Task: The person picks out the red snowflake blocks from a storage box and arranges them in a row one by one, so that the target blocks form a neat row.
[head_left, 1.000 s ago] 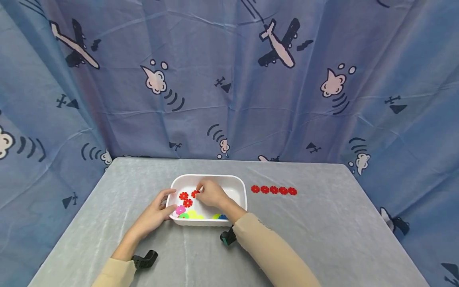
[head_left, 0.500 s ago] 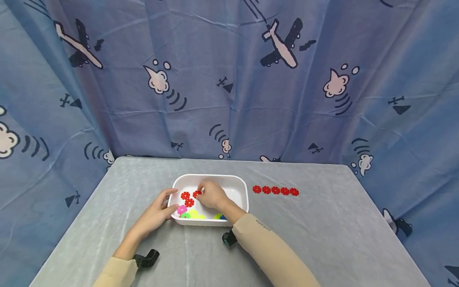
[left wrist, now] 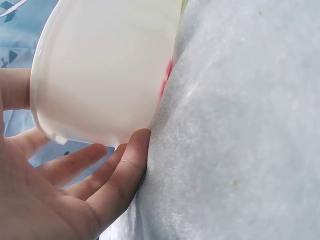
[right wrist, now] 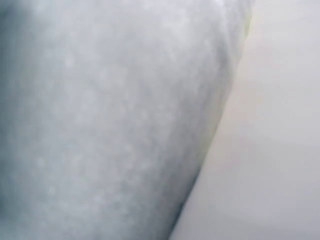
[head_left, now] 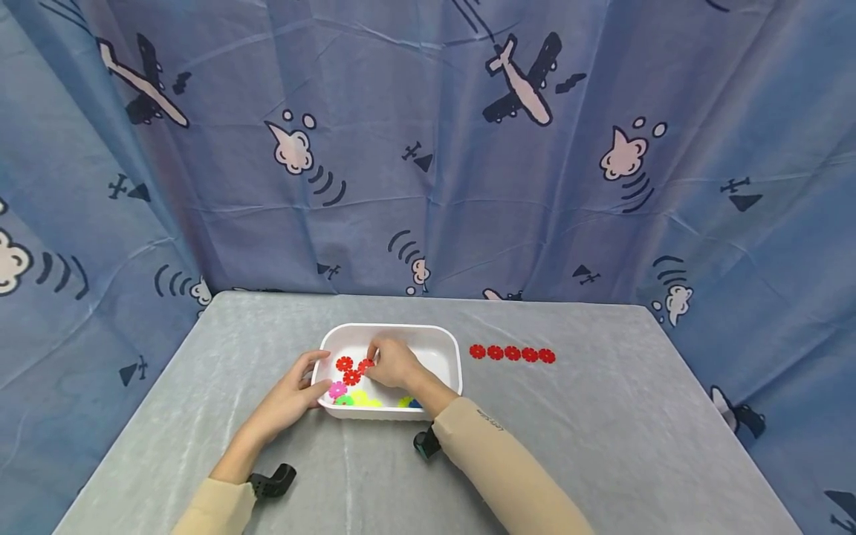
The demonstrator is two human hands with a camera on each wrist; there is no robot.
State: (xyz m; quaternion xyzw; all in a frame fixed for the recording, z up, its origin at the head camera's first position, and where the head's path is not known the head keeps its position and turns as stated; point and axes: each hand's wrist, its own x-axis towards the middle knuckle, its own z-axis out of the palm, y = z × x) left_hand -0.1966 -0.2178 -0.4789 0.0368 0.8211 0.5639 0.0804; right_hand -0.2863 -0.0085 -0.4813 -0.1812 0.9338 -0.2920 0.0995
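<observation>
1. Head view, the work: the right grip (head_left: 394, 363) is down inside the white tray (head_left: 381, 414), thumb and fingertips pinching a red flower piece (head_left: 365, 366) left of the tray's middle. The left grip (head_left: 289, 399) grasps the tray's left end.
2. Head view, around: two loose red pieces (head_left: 351, 377) lie just left of the pinched one; a pink piece (head_left: 337, 389), a green piece (head_left: 343, 400), yellow pieces (head_left: 361, 399) and a blue piece (head_left: 414, 404) lie along the near side. A red row (head_left: 512, 353) of five is on the desk (head_left: 635, 438), right of the tray.
3. Head view, in the way: the right grip and forearm cover part of the tray's right half; its near wall cuts off the nearest pieces.
4. Left wrist view: fingers lie against the tray's outer wall; pink shows faintly through it.
5. Right wrist view: blurred, desk left, pale tray wall right; grip state cannot be told here.
</observation>
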